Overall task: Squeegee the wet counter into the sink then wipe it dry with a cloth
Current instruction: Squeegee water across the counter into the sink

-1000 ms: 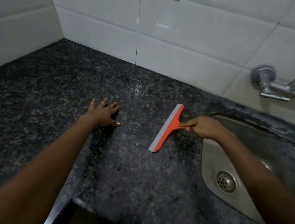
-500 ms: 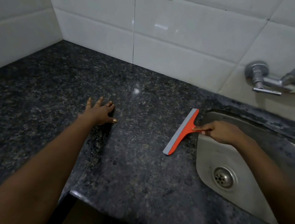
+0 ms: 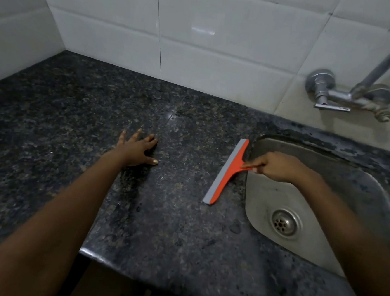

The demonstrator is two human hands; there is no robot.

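Observation:
An orange squeegee (image 3: 228, 172) with a grey rubber blade lies blade-down on the dark speckled granite counter (image 3: 74, 118), right beside the left rim of the steel sink (image 3: 317, 250). My right hand (image 3: 276, 166) grips its short handle, and the hand hovers over the sink basin. My left hand (image 3: 137, 150) rests flat on the counter with fingers spread, well left of the squeegee. The stone between my hands looks damp and glossy. No cloth is in view.
A metal wall tap (image 3: 344, 96) with a long spout sticks out above the sink at the right. White tiled walls (image 3: 222, 44) close the counter at the back and left. The counter's front edge (image 3: 118, 262) runs near my forearms. The drain (image 3: 285, 223) sits low in the basin.
My right hand has dragged the squeegee to the right across the counter until it reached the sink's rim. My left hand has stayed planted on the stone.

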